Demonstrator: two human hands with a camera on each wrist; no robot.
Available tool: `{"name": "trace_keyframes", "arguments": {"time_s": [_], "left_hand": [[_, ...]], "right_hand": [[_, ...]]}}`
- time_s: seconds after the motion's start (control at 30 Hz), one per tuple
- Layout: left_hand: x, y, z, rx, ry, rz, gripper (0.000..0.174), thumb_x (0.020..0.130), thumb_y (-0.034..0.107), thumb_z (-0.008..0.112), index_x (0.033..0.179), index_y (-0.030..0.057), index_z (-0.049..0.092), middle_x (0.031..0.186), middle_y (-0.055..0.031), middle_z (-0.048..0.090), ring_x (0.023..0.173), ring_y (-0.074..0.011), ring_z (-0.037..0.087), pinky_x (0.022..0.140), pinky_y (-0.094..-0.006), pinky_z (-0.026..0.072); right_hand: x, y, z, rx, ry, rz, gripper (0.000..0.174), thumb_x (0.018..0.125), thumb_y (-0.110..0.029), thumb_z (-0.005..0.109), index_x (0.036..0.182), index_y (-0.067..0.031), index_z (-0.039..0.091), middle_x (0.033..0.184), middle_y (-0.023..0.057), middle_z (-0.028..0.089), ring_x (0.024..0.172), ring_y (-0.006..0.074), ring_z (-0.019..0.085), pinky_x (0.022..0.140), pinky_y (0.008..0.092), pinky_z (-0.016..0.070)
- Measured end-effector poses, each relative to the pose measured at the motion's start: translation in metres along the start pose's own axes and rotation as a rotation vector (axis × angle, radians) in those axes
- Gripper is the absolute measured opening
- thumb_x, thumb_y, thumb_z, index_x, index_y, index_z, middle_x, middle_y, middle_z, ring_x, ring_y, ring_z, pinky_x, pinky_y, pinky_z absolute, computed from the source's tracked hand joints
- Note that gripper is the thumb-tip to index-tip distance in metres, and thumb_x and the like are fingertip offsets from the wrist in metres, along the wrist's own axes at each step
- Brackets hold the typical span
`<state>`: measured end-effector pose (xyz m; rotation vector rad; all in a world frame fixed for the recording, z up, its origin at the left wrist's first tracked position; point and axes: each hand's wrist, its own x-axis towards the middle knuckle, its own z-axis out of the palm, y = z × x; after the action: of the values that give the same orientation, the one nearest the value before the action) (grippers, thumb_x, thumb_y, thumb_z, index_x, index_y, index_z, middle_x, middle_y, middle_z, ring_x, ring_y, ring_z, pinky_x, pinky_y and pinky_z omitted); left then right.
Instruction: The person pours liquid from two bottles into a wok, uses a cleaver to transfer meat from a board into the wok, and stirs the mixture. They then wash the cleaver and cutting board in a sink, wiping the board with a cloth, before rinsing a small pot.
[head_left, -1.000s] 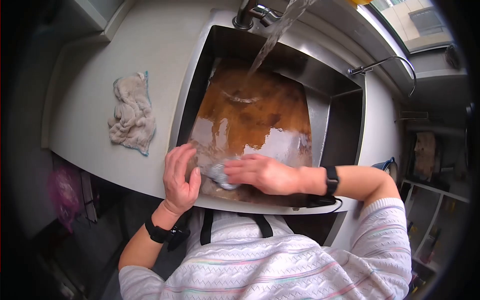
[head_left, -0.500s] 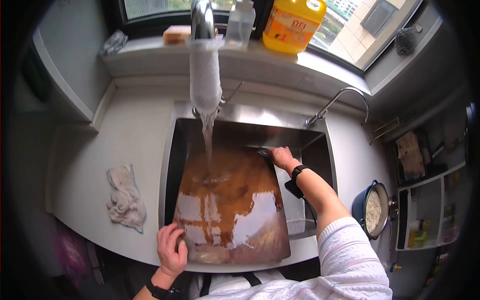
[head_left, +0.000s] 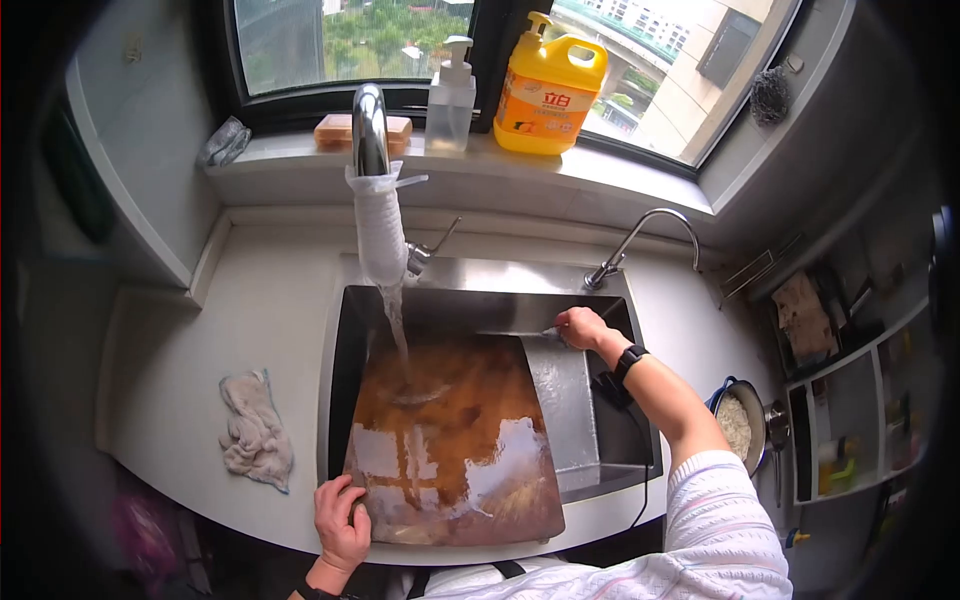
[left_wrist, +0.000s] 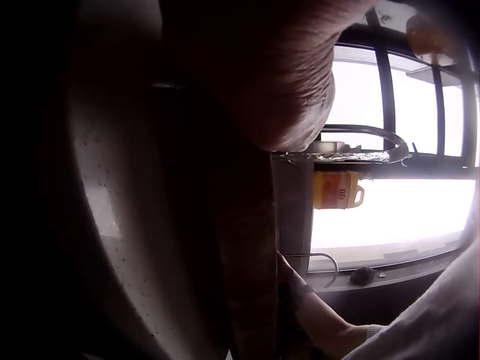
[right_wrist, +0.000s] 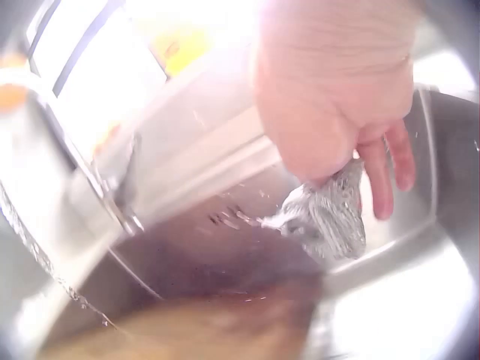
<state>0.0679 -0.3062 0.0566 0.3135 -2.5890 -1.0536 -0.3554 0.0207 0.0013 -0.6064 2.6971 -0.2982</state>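
Observation:
A wet brown wooden board (head_left: 465,450) lies tilted in the steel sink (head_left: 575,440), its near end over the front rim. At its near left corner, my left hand (head_left: 342,525) grips the edge with bent fingers; the left wrist view shows the palm close over the board's side (left_wrist: 251,247). My right hand (head_left: 585,328) is over the sink's far right part, beyond the board. Between its thumb and fingers it pinches a silvery wire scourer (right_wrist: 326,217), while two other fingers hang down. Water (head_left: 395,320) runs from the faucet (head_left: 371,135) onto the board.
A crumpled cloth (head_left: 257,430) lies on the left counter. To the right stands a blue pot (head_left: 738,415) with white contents. A second thin tap (head_left: 645,240) rises behind the sink. On the sill are a yellow detergent jug (head_left: 550,90) and a clear pump bottle (head_left: 452,100).
My right hand has moved with the scourer from the board's near end to the far right of the sink. The left hand stays by the near left corner. The head view has tilted up.

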Motion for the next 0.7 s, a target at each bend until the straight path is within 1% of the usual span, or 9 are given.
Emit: {"name": "trace_keyframes", "arguments": {"time_s": [0.1, 0.17, 0.23, 0.3, 0.37, 0.4, 0.47, 0.53, 0.7], "left_hand": [[-0.002, -0.002, 0.001, 0.002, 0.008, 0.001, 0.024, 0.068, 0.003, 0.055, 0.092, 0.0013, 0.059, 0.108, -0.0175, 0.054, 0.099, -0.0365, 0.05, 0.088, -0.0433, 0.0414], [-0.002, -0.003, 0.002, 0.001, 0.003, -0.003, 0.024, 0.068, 0.003, 0.055, 0.092, 0.0014, 0.06, 0.108, -0.0174, 0.055, 0.099, -0.0364, 0.05, 0.088, -0.0431, 0.0416], [-0.003, -0.004, 0.002, 0.001, 0.009, -0.013, 0.024, 0.068, 0.003, 0.055, 0.091, 0.0014, 0.06, 0.109, -0.0173, 0.055, 0.099, -0.0362, 0.05, 0.087, -0.0428, 0.0418], [-0.003, -0.002, 0.002, 0.007, 0.011, -0.029, 0.023, 0.068, 0.003, 0.055, 0.09, 0.0014, 0.061, 0.108, -0.0169, 0.055, 0.098, -0.0359, 0.051, 0.087, -0.0425, 0.0423], [-0.003, -0.002, 0.003, 0.016, 0.019, -0.033, 0.022, 0.068, 0.004, 0.055, 0.089, 0.0014, 0.061, 0.108, -0.0167, 0.055, 0.098, -0.0359, 0.051, 0.086, -0.0425, 0.0425], [-0.003, -0.002, 0.004, 0.022, 0.018, -0.036, 0.022, 0.068, 0.004, 0.056, 0.089, 0.0014, 0.061, 0.109, -0.0166, 0.056, 0.098, -0.0359, 0.051, 0.086, -0.0424, 0.0426], [-0.002, -0.002, 0.003, 0.025, 0.021, -0.049, 0.021, 0.068, 0.004, 0.056, 0.089, 0.0015, 0.061, 0.109, -0.0167, 0.056, 0.098, -0.036, 0.051, 0.086, -0.0426, 0.0426], [-0.002, 0.0, 0.002, 0.026, 0.013, -0.068, 0.021, 0.068, 0.004, 0.056, 0.089, 0.0017, 0.061, 0.109, -0.0168, 0.056, 0.098, -0.0361, 0.051, 0.087, -0.0427, 0.0425], [0.002, 0.0, 0.002, 0.017, 0.016, -0.051, 0.019, 0.071, 0.003, 0.056, 0.089, 0.0013, 0.061, 0.11, -0.0172, 0.056, 0.1, -0.0372, 0.052, 0.088, -0.0438, 0.0425]], "right_hand": [[-0.001, -0.028, -0.056, 0.514, 0.06, 0.084, 0.027, 0.08, -0.008, 0.057, 0.106, -0.0036, 0.064, 0.082, 0.011, 0.066, 0.06, 0.0165, 0.062, 0.048, 0.0306, 0.0527], [-0.007, -0.063, -0.117, 0.766, 0.266, 0.057, 0.028, 0.079, -0.006, 0.055, 0.105, -0.0028, 0.064, 0.068, 0.0044, 0.061, 0.047, 0.0109, 0.052, 0.039, 0.0275, 0.0464], [0.008, -0.066, -0.181, 0.767, 0.405, -0.109, 0.029, 0.08, -0.007, 0.054, 0.106, -0.0005, 0.063, 0.069, 0.0034, 0.06, 0.048, 0.0086, 0.052, 0.039, 0.0255, 0.0439], [0.045, -0.064, -0.238, 0.76, 0.707, -0.241, 0.028, 0.081, -0.011, 0.054, 0.106, -0.0031, 0.062, 0.068, 0.0063, 0.061, 0.05, 0.0107, 0.055, 0.043, 0.0262, 0.0452], [0.067, -0.091, -0.307, 0.313, 1.048, -0.215, 0.037, 0.078, -0.022, 0.056, 0.109, -0.0027, 0.06, 0.087, 0.0221, 0.065, 0.071, 0.0276, 0.066, 0.063, 0.0357, 0.0522], [0.078, -0.106, -0.337, 0.087, 1.167, -0.248, 0.041, 0.078, -0.024, 0.056, 0.114, -0.0049, 0.058, 0.094, 0.0216, 0.065, 0.084, 0.033, 0.064, 0.076, 0.039, 0.0507], [0.1, -0.141, -0.373, -0.152, 1.031, -0.129, 0.056, 0.079, -0.029, 0.059, 0.13, -0.0109, 0.047, 0.109, 0.0179, 0.063, 0.103, 0.033, 0.059, 0.091, 0.0389, 0.045], [0.127, -0.158, -0.38, -0.11, 0.821, -0.112, 0.056, 0.079, -0.032, 0.061, 0.131, -0.0175, 0.048, 0.124, 0.0154, 0.056, 0.117, 0.0305, 0.051, 0.099, 0.038, 0.0391], [0.129, -0.171, -0.349, -0.067, 0.984, -0.159, 0.042, 0.081, -0.032, 0.059, 0.121, -0.0182, 0.057, 0.114, 0.0162, 0.061, 0.107, 0.032, 0.058, 0.091, 0.0398, 0.0466]]}}
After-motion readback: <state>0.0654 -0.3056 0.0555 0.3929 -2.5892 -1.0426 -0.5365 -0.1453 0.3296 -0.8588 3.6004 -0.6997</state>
